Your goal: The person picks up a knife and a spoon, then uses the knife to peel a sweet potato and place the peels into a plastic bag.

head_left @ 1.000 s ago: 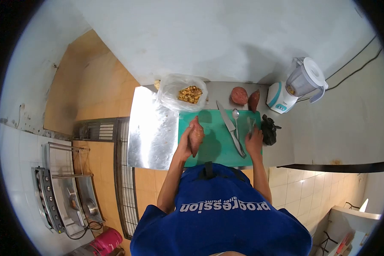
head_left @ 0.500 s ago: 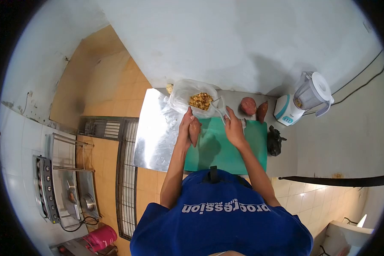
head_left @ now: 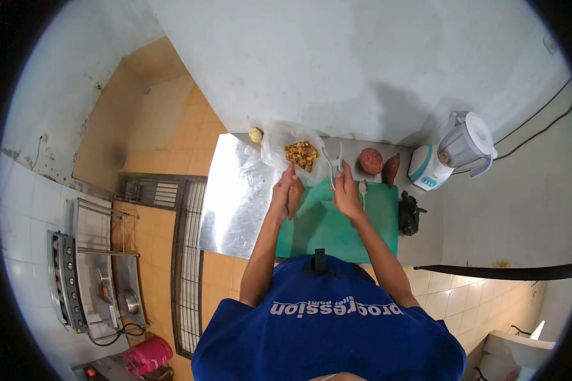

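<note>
My left hand (head_left: 282, 192) is wrapped around a reddish-brown sweet potato (head_left: 294, 197), over the left edge of the green cutting board (head_left: 337, 228). My right hand (head_left: 347, 195), above the board's far edge, grips a pale two-armed utensil (head_left: 330, 166) that looks like tongs; its arms point away from me, apart at their far ends. Just beyond my hands, an open clear plastic bag (head_left: 274, 141) holds yellow-brown chopped pieces (head_left: 301, 155). A spoon (head_left: 363, 189) lies on the board beside my right hand.
Two more sweet potatoes, a round one (head_left: 370, 161) and a slim one (head_left: 391, 169), lie behind the board. A blender (head_left: 448, 152) stands at the right, with a black plastic bag (head_left: 410, 213) nearer me. A pale lump (head_left: 255, 134) sits behind the shiny metal tabletop (head_left: 235, 197).
The utensil in my right hand has swung more upright, away from the chopped pieces. The spoon is now more exposed. My left hand has turned slightly with the sweet potato.
</note>
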`<state>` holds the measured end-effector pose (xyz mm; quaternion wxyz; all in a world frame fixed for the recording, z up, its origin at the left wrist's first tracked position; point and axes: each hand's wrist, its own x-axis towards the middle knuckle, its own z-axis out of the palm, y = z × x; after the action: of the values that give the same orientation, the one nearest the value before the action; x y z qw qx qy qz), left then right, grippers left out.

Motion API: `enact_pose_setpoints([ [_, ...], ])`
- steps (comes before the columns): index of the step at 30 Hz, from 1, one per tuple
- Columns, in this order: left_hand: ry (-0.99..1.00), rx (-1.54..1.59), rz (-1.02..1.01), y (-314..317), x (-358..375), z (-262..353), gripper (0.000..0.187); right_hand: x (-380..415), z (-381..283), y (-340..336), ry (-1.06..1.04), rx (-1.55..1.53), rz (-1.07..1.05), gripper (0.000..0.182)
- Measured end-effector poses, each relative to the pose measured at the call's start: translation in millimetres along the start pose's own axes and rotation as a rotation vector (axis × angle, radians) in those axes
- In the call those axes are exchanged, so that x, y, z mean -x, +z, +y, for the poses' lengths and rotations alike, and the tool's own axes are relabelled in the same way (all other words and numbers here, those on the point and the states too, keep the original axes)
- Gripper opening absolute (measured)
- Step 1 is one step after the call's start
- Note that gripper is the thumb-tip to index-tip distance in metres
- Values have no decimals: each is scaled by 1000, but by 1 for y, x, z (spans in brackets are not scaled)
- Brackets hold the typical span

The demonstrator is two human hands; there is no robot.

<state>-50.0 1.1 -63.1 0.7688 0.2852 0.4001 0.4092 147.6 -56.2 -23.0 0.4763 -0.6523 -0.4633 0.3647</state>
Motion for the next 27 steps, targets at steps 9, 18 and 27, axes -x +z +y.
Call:
enact_pose_setpoints([
  [9,-106,-114,-256,8,51,-25,74,-19,-24,6,-391,462,-114,49],
  [18,-173,1,-523,-20,92,-31,87,42,-7,-21,-186,373,-154,45],
  [27,-322,-96,-391,-35,94,-60,88,83,16,-28,-141,569,-132,48],
])
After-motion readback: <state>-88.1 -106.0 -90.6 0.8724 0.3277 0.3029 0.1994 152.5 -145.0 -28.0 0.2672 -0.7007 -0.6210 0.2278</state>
